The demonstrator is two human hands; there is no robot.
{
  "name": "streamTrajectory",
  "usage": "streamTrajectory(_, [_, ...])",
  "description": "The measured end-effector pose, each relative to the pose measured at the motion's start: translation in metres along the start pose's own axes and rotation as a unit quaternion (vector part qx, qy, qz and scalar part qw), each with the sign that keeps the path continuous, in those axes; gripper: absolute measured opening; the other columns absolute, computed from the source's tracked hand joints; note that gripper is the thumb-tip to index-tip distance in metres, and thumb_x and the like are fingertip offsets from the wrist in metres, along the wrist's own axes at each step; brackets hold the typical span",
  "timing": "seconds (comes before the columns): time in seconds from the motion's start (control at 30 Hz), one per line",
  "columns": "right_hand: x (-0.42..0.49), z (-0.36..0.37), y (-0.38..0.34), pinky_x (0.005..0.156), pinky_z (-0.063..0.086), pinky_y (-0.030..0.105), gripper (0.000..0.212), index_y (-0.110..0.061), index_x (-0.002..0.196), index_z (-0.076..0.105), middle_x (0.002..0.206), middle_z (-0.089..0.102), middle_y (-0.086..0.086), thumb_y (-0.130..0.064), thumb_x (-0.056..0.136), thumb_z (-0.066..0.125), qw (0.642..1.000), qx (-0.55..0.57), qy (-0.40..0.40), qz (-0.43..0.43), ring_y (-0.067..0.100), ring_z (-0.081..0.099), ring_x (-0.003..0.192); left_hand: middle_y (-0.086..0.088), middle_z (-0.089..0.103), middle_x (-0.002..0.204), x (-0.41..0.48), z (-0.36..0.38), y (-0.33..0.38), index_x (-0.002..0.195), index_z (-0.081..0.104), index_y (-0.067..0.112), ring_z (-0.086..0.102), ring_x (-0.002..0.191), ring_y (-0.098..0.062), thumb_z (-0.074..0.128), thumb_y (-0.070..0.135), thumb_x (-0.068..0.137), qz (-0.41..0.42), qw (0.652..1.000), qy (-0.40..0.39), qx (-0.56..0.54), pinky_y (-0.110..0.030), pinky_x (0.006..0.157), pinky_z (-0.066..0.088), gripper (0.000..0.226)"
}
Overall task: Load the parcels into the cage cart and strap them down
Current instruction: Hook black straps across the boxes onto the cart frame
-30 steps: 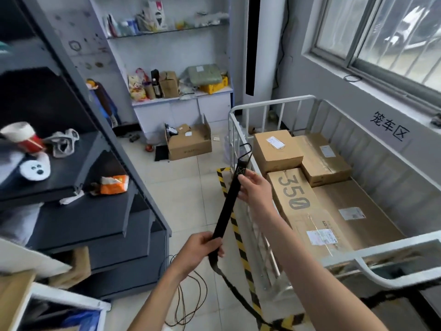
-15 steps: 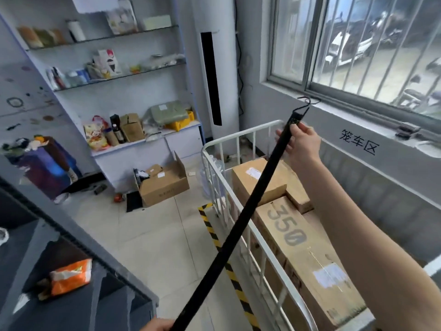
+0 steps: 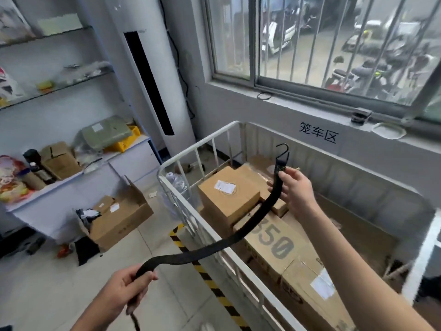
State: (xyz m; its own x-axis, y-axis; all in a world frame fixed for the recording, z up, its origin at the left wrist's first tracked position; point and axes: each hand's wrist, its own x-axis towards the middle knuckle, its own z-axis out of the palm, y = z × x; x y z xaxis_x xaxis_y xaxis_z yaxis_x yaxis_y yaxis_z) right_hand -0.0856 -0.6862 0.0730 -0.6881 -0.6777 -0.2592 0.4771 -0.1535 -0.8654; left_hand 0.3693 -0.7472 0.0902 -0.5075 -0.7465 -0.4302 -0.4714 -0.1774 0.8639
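Note:
A white cage cart point(image 3: 191, 151) stands under the window and holds several brown cardboard parcels, among them a square box point(image 3: 226, 199) and a long box printed "350" point(image 3: 274, 249). A black strap point(image 3: 238, 235) with a metal hook point(image 3: 282, 151) at its far end sags across the cart's near rail. My right hand point(image 3: 296, 189) pinches the strap just below the hook, above the parcels. My left hand point(image 3: 124, 290) grips the strap lower down, outside the cart over the floor.
An open cardboard box point(image 3: 119, 220) sits on the floor left of the cart. Yellow-black tape point(image 3: 207, 275) marks the floor along the cart. White shelves point(image 3: 71, 163) with clutter line the back wall beside a tall air conditioner point(image 3: 152, 80). The window sill point(image 3: 334, 111) runs behind the cart.
My right hand has come down from sill height to just above the parcels. The strap, taut half a second ago, now hangs slack in a curve. My left hand is back in view.

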Motion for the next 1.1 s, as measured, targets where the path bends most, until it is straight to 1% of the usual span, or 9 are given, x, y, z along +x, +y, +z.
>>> streamTrajectory(0.13, [0.019, -0.042, 0.043, 0.06, 0.059, 0.032, 0.017, -0.014, 0.115, 0.058, 0.1, 0.073, 0.017, -0.007, 0.099, 0.058, 0.986, 0.049, 0.161, 0.011, 0.029, 0.077, 0.08, -0.014, 0.055, 0.053, 0.072, -0.032, 0.022, 0.083, 0.079, 0.004, 0.048, 0.043, -0.018, 0.078, 0.013, 0.083, 0.012, 0.992, -0.088, 0.093, -0.019, 0.04, 0.035, 0.008])
streamTrajectory(0.23, [0.019, -0.072, 0.069, 0.057, 0.059, 0.032, 0.02, -0.013, 0.118, 0.053, 0.097, 0.072, 0.016, -0.003, 0.1, 0.055, 0.95, 0.127, 0.285, -0.006, 0.027, 0.077, 0.074, -0.011, 0.064, 0.051, 0.142, -0.043, 0.053, 0.057, 0.07, 0.005, 0.061, 0.041, -0.009, 0.059, -0.022, 0.085, 0.027, 0.984, -0.104, 0.143, -0.01, 0.044, 0.045, 0.04])
streamTrajectory(0.33, [0.005, -0.089, 0.084, 0.052, 0.059, 0.031, 0.021, -0.011, 0.117, 0.051, 0.094, 0.07, 0.016, 0.001, 0.1, 0.053, 0.904, 0.168, 0.393, -0.024, 0.022, 0.075, 0.062, -0.012, 0.06, 0.06, 0.181, -0.028, 0.103, 0.077, 0.078, -0.002, 0.055, 0.051, -0.015, 0.073, 0.003, 0.079, 0.011, 0.951, -0.277, 0.136, -0.013, 0.046, 0.037, 0.007])
streamTrajectory(0.4, [-0.01, -0.098, 0.096, 0.055, 0.06, 0.032, 0.018, -0.012, 0.112, 0.052, 0.095, 0.069, 0.017, 0.001, 0.1, 0.053, 0.875, 0.186, 0.445, -0.03, 0.022, 0.075, 0.064, -0.015, 0.045, 0.064, 0.213, -0.016, 0.137, 0.097, 0.076, 0.003, 0.042, 0.055, -0.02, 0.076, 0.021, 0.076, -0.021, 0.915, -0.365, 0.168, -0.022, 0.048, 0.026, 0.028])
streamTrajectory(0.5, [-0.04, -0.107, 0.114, 0.054, 0.061, 0.032, 0.018, -0.014, 0.104, 0.054, 0.09, 0.068, 0.017, 0.003, 0.1, 0.051, 0.827, 0.219, 0.516, -0.04, 0.021, 0.074, 0.064, -0.01, 0.043, 0.061, 0.256, 0.027, 0.179, 0.1, 0.076, 0.011, 0.038, 0.048, -0.017, 0.086, 0.047, 0.073, 0.009, 0.863, -0.456, 0.216, -0.019, 0.045, 0.024, 0.046])
streamTrajectory(0.63, [-0.066, -0.123, 0.136, 0.05, 0.06, 0.032, 0.022, -0.009, 0.116, 0.051, 0.094, 0.068, 0.023, 0.005, 0.099, 0.05, 0.761, 0.264, 0.59, -0.062, 0.024, 0.072, 0.063, 0.006, 0.055, 0.057, 0.292, 0.094, 0.221, 0.102, 0.078, 0.015, 0.046, 0.044, -0.006, 0.088, 0.051, 0.068, 0.036, 0.777, -0.568, 0.27, -0.011, 0.043, 0.034, 0.05])
streamTrajectory(0.77, [-0.079, -0.142, 0.158, 0.049, 0.057, 0.03, 0.021, -0.009, 0.12, 0.05, 0.1, 0.068, 0.026, 0.002, 0.101, 0.05, 0.703, 0.3, 0.642, -0.059, 0.025, 0.073, 0.064, -0.002, 0.035, 0.058, 0.334, 0.162, 0.25, 0.108, 0.072, 0.014, 0.024, 0.05, -0.016, 0.084, 0.06, 0.068, 0.081, 0.718, -0.598, 0.347, -0.025, 0.045, 0.015, 0.062])
streamTrajectory(0.93, [-0.067, -0.172, 0.181, 0.043, 0.052, 0.025, 0.022, -0.008, 0.119, 0.052, 0.107, 0.067, 0.031, 0.004, 0.101, 0.048, 0.642, 0.346, 0.682, -0.047, 0.025, 0.071, 0.059, -0.002, 0.027, 0.053, 0.369, 0.242, 0.268, 0.1, 0.07, 0.008, 0.02, 0.044, -0.012, 0.083, 0.053, 0.076, 0.068, 0.667, -0.643, 0.37, -0.017, 0.044, 0.016, 0.053])
streamTrajectory(1.1, [-0.04, -0.204, 0.198, 0.058, 0.058, 0.034, 0.039, -0.005, 0.139, 0.045, 0.119, 0.06, 0.032, 0.005, 0.101, 0.048, 0.625, 0.386, 0.678, -0.013, 0.029, 0.067, 0.073, -0.005, 0.027, 0.053, 0.383, 0.308, 0.265, 0.094, 0.069, 0.002, 0.018, 0.047, -0.015, 0.085, 0.047, 0.074, 0.037, 0.64, -0.661, 0.391, -0.021, 0.043, 0.011, 0.051])
